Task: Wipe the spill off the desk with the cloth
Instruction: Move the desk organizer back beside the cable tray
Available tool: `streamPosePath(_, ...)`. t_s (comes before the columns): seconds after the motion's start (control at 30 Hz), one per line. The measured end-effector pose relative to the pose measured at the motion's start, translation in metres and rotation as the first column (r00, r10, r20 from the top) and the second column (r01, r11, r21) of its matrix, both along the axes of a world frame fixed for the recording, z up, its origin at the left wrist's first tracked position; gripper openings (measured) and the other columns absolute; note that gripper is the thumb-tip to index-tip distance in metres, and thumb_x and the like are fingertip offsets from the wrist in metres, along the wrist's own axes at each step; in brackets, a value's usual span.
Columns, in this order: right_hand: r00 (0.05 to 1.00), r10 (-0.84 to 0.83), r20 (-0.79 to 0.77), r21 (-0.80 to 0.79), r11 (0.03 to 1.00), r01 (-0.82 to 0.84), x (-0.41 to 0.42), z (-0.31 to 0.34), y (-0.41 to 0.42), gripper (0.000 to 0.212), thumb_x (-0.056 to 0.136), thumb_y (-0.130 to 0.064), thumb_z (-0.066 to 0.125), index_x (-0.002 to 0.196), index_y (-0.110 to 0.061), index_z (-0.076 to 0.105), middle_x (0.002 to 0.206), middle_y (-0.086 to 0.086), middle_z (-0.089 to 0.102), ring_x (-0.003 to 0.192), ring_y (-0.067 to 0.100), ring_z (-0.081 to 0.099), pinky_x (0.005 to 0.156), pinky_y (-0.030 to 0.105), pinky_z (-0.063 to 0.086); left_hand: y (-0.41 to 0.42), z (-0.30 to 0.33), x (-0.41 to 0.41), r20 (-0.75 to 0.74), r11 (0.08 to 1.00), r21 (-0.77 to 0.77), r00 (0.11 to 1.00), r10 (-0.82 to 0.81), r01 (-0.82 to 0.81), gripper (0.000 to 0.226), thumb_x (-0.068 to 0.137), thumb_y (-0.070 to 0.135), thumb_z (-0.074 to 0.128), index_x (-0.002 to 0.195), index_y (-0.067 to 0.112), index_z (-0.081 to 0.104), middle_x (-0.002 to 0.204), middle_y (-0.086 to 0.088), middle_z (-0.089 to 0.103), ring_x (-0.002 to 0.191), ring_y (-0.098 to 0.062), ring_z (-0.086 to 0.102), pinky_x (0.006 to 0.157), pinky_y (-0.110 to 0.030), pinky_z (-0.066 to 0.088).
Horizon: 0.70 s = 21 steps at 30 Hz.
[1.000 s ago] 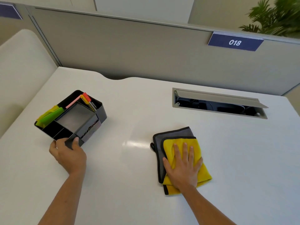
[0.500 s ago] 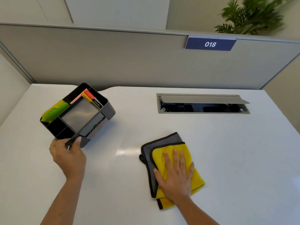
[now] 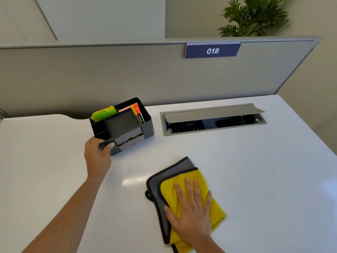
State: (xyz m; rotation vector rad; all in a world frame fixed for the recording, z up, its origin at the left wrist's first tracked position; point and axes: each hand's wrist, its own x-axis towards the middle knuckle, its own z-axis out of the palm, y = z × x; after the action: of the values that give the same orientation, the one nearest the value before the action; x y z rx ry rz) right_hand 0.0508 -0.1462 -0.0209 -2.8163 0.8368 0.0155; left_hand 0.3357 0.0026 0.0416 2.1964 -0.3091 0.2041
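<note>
A folded yellow and grey cloth [image 3: 170, 177] lies on the white desk [image 3: 255, 170] in front of me. My right hand [image 3: 189, 210] presses flat on its yellow part, fingers spread. My left hand [image 3: 97, 154] grips the near corner of a black desk organiser [image 3: 125, 126] holding sticky notes and markers. A shiny patch [image 3: 133, 179] shows on the desk just left of the cloth; I cannot tell whether it is liquid or a light reflection.
An open grey cable hatch [image 3: 213, 118] is set into the desk behind the cloth. A grey partition [image 3: 109, 75] with a blue "018" sign [image 3: 212, 50] closes the far edge. A plant [image 3: 253, 17] stands beyond it.
My left hand has pushed the organiser away from me and to the right, towards the partition and the hatch. My right hand has stayed flat on the cloth. My view has swung left.
</note>
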Motion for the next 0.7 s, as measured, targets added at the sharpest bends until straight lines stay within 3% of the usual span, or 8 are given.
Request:
streamPosePath(0.3,1.0,-0.005,0.025,0.015,1.0,0.005,0.001,0.0,-0.001,0.076,0.084,-0.078,0.034,0.148,-0.037,0.035,0.158,0.005,0.032,0.146,0.032,0.023,0.109,0.068,0.016,-0.028,-0.005,0.035,0.011,0.977,0.077,0.979,-0.202,0.201,0.02,0.087,0.011,0.065,0.103,0.001,0.058,0.117,-0.02,0.059,0.107,-0.033,0.053,0.083,-0.031,0.041)
streamPosePath(0.57,1.0,-0.007,0.028,-0.001,1.0,0.007,0.001,-0.001,0.0,0.076,0.084,-0.078,0.034,0.148,-0.037,0.034,0.158,0.005,0.032,0.146,0.032,0.021,0.108,0.068,0.016,-0.04,-0.003,0.061,-0.149,0.964,0.133,0.966,-0.211,0.231,0.021,0.091,0.02,0.061,0.105,0.006,0.054,0.101,-0.014,0.058,0.094,-0.032,0.056,0.077,-0.034,0.039)
streamPosePath(0.63,1.0,-0.006,0.021,-0.01,1.0,0.006,0.0,-0.002,0.0,0.076,0.085,-0.078,0.034,0.148,-0.037,0.033,0.159,0.005,0.03,0.147,0.032,0.02,0.109,0.068,0.015,-0.038,-0.001,0.057,-0.165,0.958,0.119,0.957,-0.239,0.26,0.03,0.09,0.02,0.062,0.117,0.01,0.053,0.118,-0.015,0.059,0.107,-0.037,0.058,0.082,-0.034,0.043)
streamPosePath(0.7,1.0,-0.005,0.025,-0.013,1.0,0.005,-0.001,-0.002,0.0,0.075,0.086,-0.078,0.032,0.149,-0.038,0.032,0.16,0.005,0.027,0.148,0.032,0.018,0.109,0.068,0.013,-0.03,0.001,0.042,-0.185,0.96,0.047,0.947,-0.263,0.276,0.053,0.09,0.021,0.064,0.138,0.024,0.043,0.153,-0.013,0.035,0.132,-0.034,0.045,0.1,-0.037,0.042)
